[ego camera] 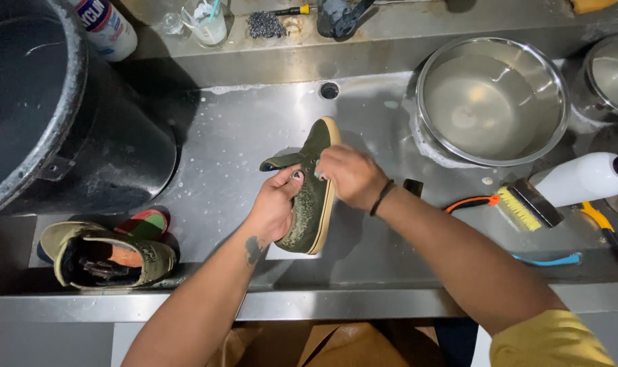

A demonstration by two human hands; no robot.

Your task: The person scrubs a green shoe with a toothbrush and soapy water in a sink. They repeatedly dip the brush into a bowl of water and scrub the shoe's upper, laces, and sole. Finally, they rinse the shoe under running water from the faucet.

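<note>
Both hands (312, 190) grip an olive shoe (314, 197), hiding its upper.

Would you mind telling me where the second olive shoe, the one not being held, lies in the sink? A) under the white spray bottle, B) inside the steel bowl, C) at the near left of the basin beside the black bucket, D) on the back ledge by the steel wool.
C: the second shoe lies at the near left of the basin, just below the black bucket, while both hands hold the other shoe mid-basin.

Right wrist: black band (382, 197); yellow sleeve (550, 340). Left forearm: dark tattoo (254, 249).
</note>
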